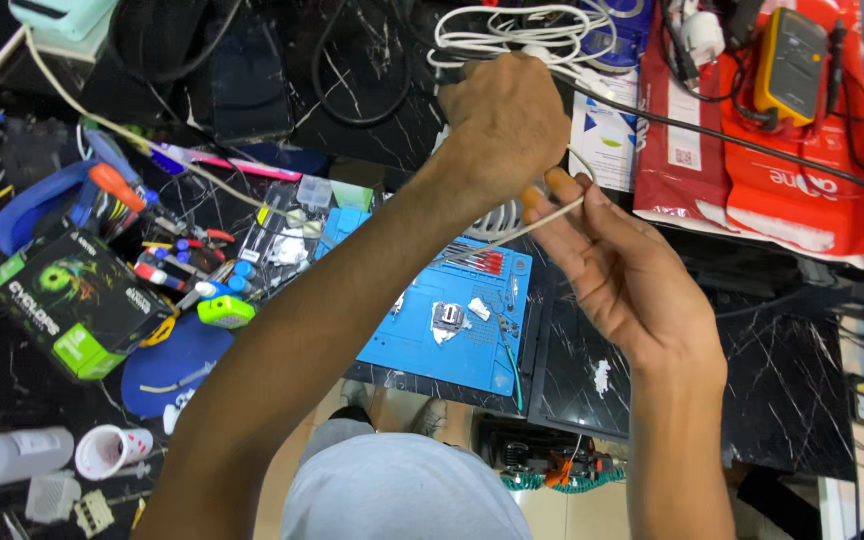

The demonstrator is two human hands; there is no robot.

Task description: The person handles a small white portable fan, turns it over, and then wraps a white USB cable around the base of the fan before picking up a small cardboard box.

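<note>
White cable (pixel 512 232) runs taut at frame centre between both hands: left hand (pixel 502 120) is clenched on its upper stretch, right hand (pixel 602 250) pinches it; a loose coil (pixel 512 30) remains at top.

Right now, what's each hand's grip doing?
Left hand: closed in a fist on the thin white cable.
Right hand: open palm, fingertips pinching the same cable.
</note>
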